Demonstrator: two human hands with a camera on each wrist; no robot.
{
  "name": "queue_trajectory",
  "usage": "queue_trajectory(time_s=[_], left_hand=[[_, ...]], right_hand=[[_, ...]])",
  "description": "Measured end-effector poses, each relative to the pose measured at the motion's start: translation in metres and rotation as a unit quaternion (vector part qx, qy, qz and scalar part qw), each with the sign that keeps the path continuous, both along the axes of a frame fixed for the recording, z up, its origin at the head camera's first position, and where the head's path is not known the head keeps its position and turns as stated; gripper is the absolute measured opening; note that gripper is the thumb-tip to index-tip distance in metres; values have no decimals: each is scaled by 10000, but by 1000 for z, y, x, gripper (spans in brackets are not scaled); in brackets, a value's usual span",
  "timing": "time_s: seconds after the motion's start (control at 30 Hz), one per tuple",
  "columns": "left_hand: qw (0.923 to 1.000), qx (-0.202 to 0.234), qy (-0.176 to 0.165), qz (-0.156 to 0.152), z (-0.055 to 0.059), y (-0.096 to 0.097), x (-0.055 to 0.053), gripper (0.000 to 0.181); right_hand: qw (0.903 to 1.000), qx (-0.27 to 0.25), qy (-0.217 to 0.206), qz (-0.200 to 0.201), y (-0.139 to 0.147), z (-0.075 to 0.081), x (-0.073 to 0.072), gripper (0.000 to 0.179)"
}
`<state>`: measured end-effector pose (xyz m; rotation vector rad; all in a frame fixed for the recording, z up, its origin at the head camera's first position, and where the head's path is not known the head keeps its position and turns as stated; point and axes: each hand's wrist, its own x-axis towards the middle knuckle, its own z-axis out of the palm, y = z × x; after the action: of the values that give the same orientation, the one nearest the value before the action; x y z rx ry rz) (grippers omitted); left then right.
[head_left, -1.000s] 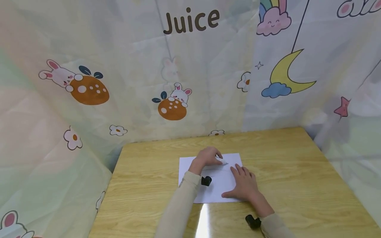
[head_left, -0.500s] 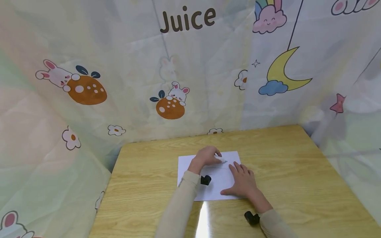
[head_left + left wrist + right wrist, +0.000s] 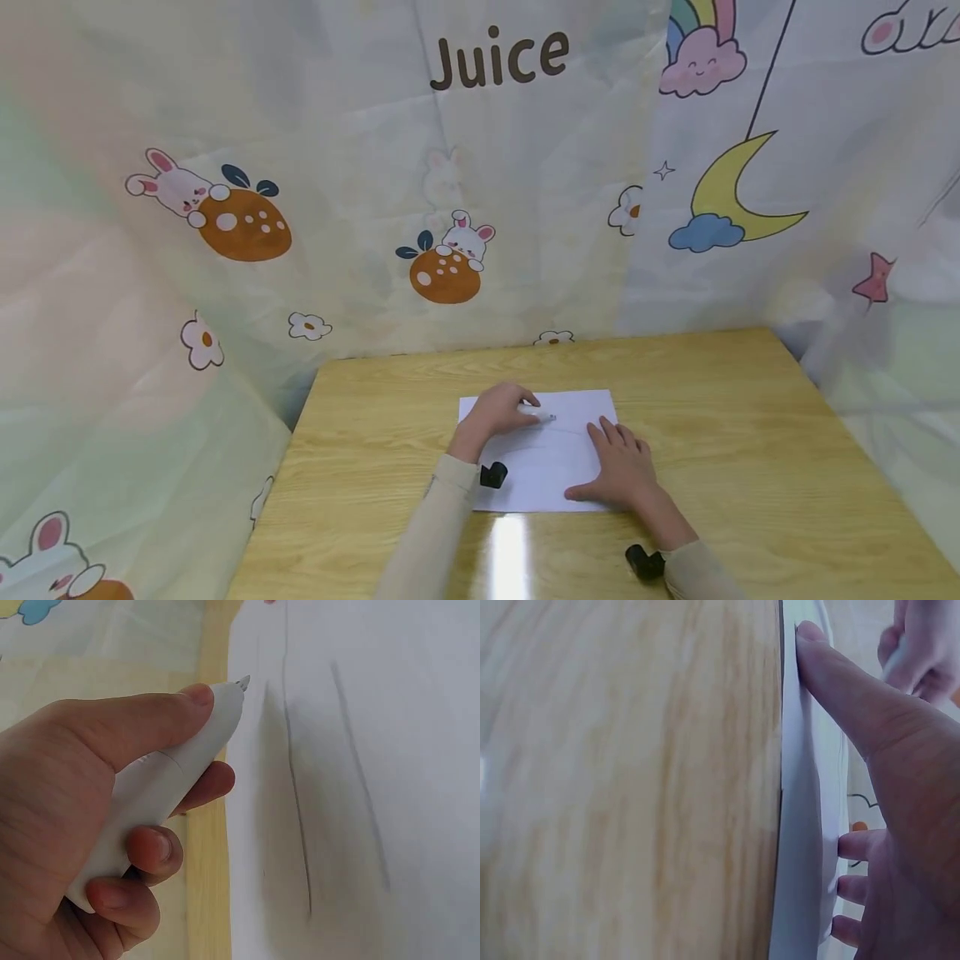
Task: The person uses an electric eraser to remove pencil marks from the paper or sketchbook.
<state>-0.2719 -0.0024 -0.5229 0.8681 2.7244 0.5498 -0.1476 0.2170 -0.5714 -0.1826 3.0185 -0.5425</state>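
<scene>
A white sheet of paper [image 3: 536, 479] lies on the wooden table, with long thin grey lines [image 3: 294, 787] across it in the left wrist view. Over its far half, my left hand [image 3: 495, 414] grips a thick white pen [image 3: 161, 769], thumb on top and fingers curled beneath. The pen's small pointed tip faces right in the head view, close over the paper. My right hand [image 3: 622, 467] is spread on the sheet's right side. Its thumb [image 3: 840, 682] rests near the front edge, and its other fingertips [image 3: 847, 889] press farther up the paper.
The wooden table [image 3: 375, 467] extends around the sheet. A printed cloth backdrop [image 3: 337, 167] hangs behind the table and along both sides. Black wrist-mounted pieces [image 3: 493, 475] sit by both sleeves [image 3: 431, 521].
My left hand has shifted left with the pen, which has moved away from the sheet's right edge. My right hand has stayed spread on the paper. The head view has tilted slightly.
</scene>
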Motion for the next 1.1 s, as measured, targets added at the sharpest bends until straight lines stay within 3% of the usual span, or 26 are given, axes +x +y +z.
queue_trajectory(time_s=[0.27, 0.6, 0.77, 1.1], left_hand=[[9986, 168, 321, 377, 1, -53, 21, 25], [9943, 250, 324, 990, -3, -116, 55, 25], [9940, 245, 248, 1041, -8, -122, 56, 26], [9952, -54, 367, 901, -10, -114, 39, 24]], right_hand=[[9997, -14, 251, 57, 0, -7, -2, 129], [9996, -27, 218, 178, -1, -6, 0, 127], [9996, -36, 177, 196, 3, -3, 0, 126], [9996, -61, 133, 230, -2, 0, 0, 125]])
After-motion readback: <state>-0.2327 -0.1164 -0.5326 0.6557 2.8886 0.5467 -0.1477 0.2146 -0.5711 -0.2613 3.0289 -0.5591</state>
